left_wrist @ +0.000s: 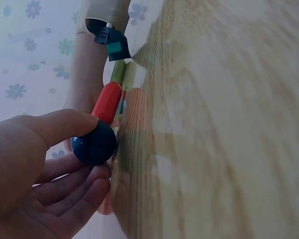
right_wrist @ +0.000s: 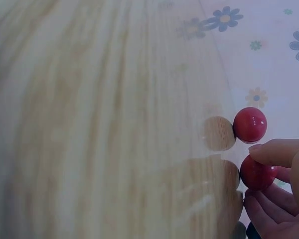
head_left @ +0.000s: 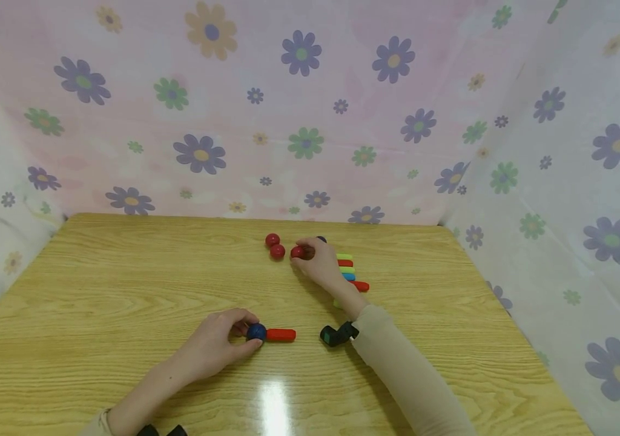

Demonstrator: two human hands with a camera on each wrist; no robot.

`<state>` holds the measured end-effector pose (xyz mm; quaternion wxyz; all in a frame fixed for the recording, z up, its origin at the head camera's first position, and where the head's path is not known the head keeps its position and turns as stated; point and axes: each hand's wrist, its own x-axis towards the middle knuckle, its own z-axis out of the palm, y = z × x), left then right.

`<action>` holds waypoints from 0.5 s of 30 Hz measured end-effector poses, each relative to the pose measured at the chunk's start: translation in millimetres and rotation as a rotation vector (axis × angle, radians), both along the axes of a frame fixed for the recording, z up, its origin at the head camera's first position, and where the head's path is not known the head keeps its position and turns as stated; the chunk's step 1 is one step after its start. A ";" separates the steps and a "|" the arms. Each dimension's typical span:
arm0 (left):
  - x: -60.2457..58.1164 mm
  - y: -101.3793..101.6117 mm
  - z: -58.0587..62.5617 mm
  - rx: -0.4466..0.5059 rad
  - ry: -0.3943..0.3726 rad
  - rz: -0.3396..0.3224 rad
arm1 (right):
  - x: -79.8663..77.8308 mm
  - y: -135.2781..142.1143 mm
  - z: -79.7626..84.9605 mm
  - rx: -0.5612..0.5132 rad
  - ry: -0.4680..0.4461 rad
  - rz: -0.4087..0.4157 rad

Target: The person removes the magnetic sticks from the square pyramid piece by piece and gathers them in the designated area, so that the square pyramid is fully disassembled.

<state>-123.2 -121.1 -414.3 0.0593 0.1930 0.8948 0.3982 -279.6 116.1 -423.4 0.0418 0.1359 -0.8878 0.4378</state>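
Observation:
In the head view, my left hand (head_left: 206, 346) grips a dark blue ball (head_left: 256, 332) between thumb and fingers, low over the front middle of the table. A short red stick (head_left: 281, 335) extends from the ball's right side; the left wrist view shows this red stick (left_wrist: 107, 102) meeting the blue ball (left_wrist: 93, 143) just past the thumb tip. Farther back, my right hand (head_left: 319, 264) pinches a red ball (head_left: 296, 252) at the tabletop. Up close in the right wrist view, thumb and fingers close around that red ball (right_wrist: 258, 173).
Two more red balls (head_left: 277, 251) lie just left of my right hand. Behind that hand a dark ball (head_left: 321, 240) is partly hidden. Several coloured sticks (head_left: 346, 263) lie under the right wrist, partly covered. A flowered cloth (head_left: 255, 121) hangs behind the wooden table (head_left: 141, 272).

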 end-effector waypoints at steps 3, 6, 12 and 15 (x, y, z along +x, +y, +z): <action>-0.3 -0.1 -0.1 -0.002 -0.004 0.002 | -0.1 1.0 -0.3 -0.007 -0.002 0.001; -0.2 -0.2 -0.3 -0.002 -0.003 0.003 | 2.1 2.7 0.1 0.000 0.003 0.008; 0.1 -0.3 -1.1 0.000 0.002 0.004 | 17.3 9.7 5.9 0.049 0.078 0.013; -0.3 -0.3 -1.0 0.001 0.006 0.004 | 30.2 12.8 10.5 0.042 0.107 0.002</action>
